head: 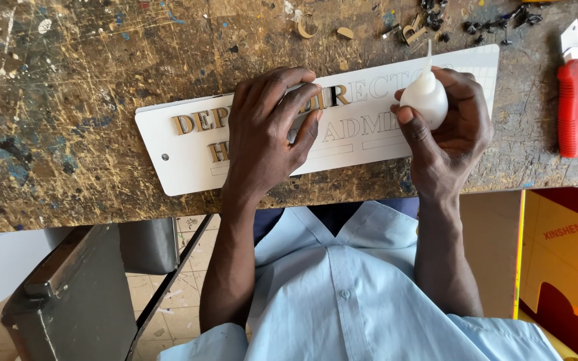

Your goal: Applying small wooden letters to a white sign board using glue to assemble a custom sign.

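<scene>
The counter [68,100] carries the white sign plate [188,157]. My left hand [269,127] presses flat on its middle, grip spread; keep it steady. My right hand [446,124], at the plate's right end, pinches the glue bottle [425,99]; squeeze sparingly.

The worn wooden counter [102,80] looks rough, scratched and paint-flecked. The long white plastic sign plate [188,167] is smooth and matt, its gold letters [199,122] glossy. The small translucent plastic glue bottle [425,99] looks softly shiny.
</scene>
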